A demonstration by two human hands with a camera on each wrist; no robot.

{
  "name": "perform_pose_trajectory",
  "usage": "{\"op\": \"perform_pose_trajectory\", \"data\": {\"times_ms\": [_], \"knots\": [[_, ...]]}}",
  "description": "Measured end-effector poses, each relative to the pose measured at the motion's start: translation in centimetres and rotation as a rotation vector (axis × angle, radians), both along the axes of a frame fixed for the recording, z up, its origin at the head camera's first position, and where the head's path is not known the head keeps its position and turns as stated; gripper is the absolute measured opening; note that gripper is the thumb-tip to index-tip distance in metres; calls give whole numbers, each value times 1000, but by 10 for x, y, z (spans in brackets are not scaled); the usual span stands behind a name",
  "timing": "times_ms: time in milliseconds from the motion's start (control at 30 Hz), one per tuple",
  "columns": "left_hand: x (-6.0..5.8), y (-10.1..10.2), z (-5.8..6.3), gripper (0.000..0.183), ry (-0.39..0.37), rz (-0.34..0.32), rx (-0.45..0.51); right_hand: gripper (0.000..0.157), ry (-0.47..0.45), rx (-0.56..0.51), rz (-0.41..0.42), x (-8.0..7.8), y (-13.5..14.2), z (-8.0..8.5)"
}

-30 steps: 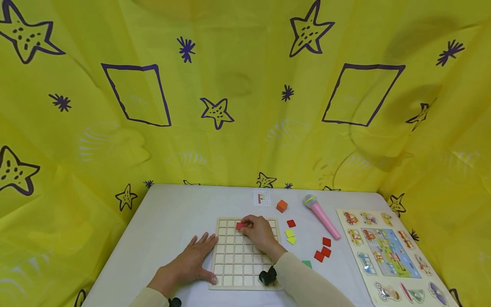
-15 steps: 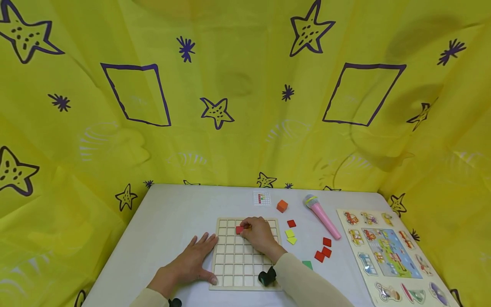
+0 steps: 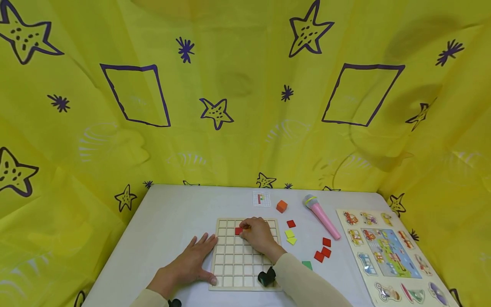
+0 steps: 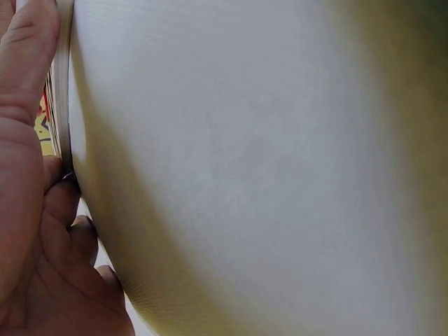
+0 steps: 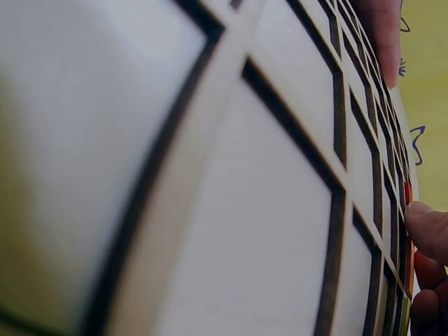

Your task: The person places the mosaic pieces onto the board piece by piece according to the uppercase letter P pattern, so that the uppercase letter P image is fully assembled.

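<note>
A wooden grid board (image 3: 229, 267) lies on the table. At its left edge my left hand (image 3: 190, 261) rests with fingers spread, thumb near the lower corner and fingertips by the side. My right hand (image 3: 260, 235) reaches over the upper part of the board, pinching a red square tile (image 3: 238, 231) at a cell in the second row, third column. In the right wrist view its thumb (image 5: 428, 227) touches a red tile edge (image 5: 409, 192) low against the grid, with a yellow-green edge (image 5: 404, 315) below it. The cells under the right hand are hidden.
Right of the board lie a red tile (image 3: 291, 223), yellow tiles (image 3: 290, 234), more red tiles (image 3: 319, 256) and a green piece (image 3: 307, 265). Behind are a pattern card (image 3: 261, 199) and an orange cube (image 3: 281, 206). A pink toy microphone (image 3: 324, 221) and picture puzzle (image 3: 354, 250) stand further right.
The right hand has brought the red tile slightly toward the person, from the top row to the second row, and lowered it against the grid. The left hand has stayed in place.
</note>
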State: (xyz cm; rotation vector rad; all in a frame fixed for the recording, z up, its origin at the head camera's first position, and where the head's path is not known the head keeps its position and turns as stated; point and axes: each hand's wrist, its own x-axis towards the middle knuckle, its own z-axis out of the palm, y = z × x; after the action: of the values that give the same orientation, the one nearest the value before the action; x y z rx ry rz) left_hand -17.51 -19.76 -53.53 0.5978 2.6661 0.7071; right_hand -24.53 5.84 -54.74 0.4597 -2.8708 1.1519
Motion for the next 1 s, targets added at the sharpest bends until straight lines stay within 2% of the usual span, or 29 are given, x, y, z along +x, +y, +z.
{"op": "perform_pose_trajectory", "data": {"times_ms": [300,700,1000], "knots": [[0,0,0,127,-5,-1,11,16,-24,-28,-6,0,1,2],[0,1,0,128,-7,-3,15,19,-74,-179,-42,0,5,-1],[-1,1,0,127,-5,1,7,20,-161,-312,-84,2,7,10]]}}
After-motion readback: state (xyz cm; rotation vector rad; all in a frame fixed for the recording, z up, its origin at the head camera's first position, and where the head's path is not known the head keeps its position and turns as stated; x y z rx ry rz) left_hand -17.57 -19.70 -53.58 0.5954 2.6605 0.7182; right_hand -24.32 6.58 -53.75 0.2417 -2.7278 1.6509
